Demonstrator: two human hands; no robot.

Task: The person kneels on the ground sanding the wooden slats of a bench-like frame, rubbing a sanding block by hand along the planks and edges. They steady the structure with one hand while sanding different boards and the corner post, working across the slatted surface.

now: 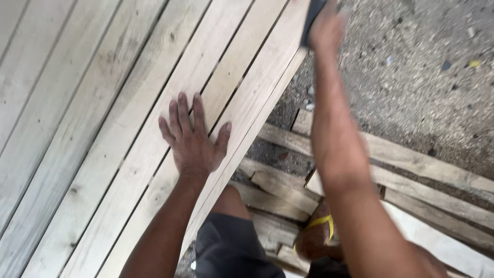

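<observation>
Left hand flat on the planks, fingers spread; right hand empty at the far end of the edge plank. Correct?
Not quite. In the head view the right hand is not empty: it grips a dark tool, blurred. The left hand does lie flat on the planks, fingers spread.

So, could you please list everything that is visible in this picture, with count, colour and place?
planks: several, pale wood, side by side, filling the left and centre
scrap boards: several, weathered brown, on the ground at lower right
ground: one, grey and gritty, upper right
dark tool: one, black, top edge, only partly in view
left hand: flat on a plank, fingers spread
right hand: blurred, closed around the dark tool
</observation>
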